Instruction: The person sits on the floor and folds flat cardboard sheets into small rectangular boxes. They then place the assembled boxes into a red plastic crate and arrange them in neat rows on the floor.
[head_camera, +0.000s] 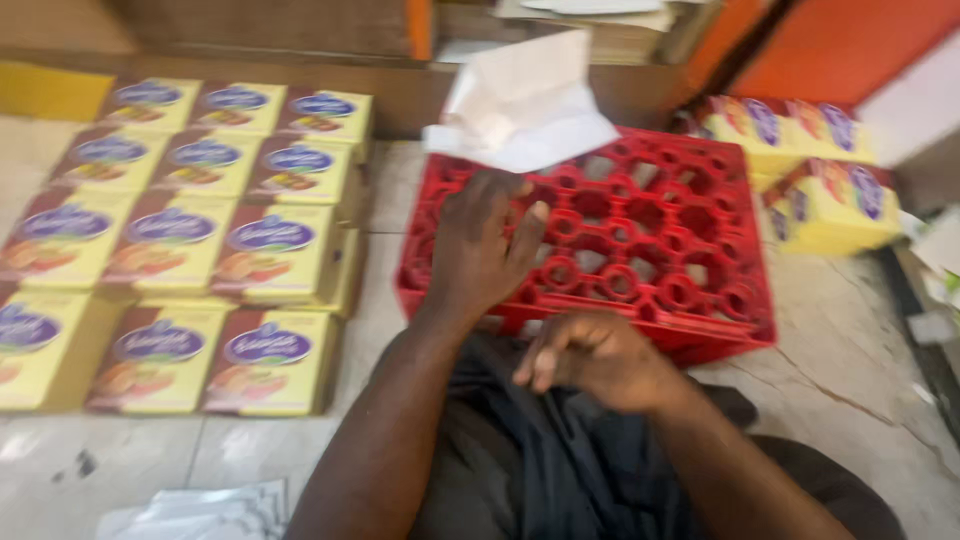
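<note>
— What surrounds the red crate?
— Yellow boxes stacked on the floor.
— And the hands?
— Left hand spread over the crate, beneath crumpled white paper; right hand curled, empty.

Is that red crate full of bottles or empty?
Empty, as far as visible: the red crate shows open round cells with floor beneath; the left hand covers a few.
</note>
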